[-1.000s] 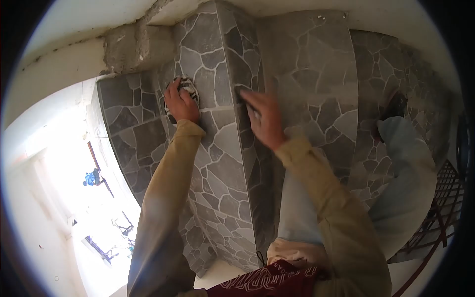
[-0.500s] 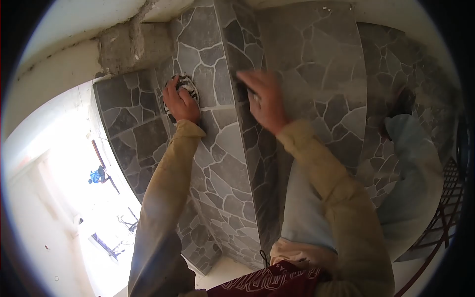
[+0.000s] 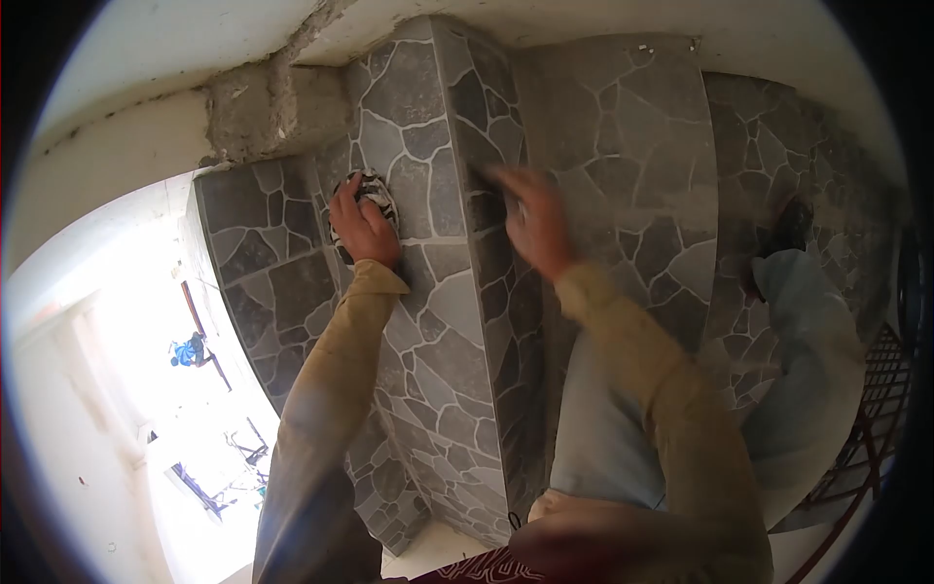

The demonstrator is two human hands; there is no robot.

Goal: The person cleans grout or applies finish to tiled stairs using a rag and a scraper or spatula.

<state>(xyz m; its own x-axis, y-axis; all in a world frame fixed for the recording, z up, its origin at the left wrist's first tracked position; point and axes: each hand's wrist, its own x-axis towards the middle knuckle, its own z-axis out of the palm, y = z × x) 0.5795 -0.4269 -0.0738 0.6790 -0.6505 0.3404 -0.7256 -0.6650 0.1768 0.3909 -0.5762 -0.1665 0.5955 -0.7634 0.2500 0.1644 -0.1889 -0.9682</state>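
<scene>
My left hand (image 3: 366,226) presses on a bunched black-and-white patterned cloth (image 3: 387,200), which lies against the grey stone-pattern tiles (image 3: 409,83). Its fingers are bent over the cloth, and part of the cloth is hidden beneath them. Blurred by motion, my right hand (image 3: 535,219) is at the narrow tiled face (image 3: 501,292) just past the tile edge. Its fingers reach left toward that edge. A dark smear shows at the fingertips; what is under them I cannot make out.
Dusty tiles (image 3: 623,107) lie to the right, where a foot (image 3: 795,222) rests. A metal lattice (image 3: 871,409) stands at the far right. Rough bare concrete (image 3: 277,107) borders the tiles at upper left. Beyond the bright drop on the left, a person in blue (image 3: 185,351) is far below.
The view has shifted, so the surroundings sit slightly lower. My left hand stays on the cloth at nearly the same spot. My right hand remains blurred beside the tile edge.
</scene>
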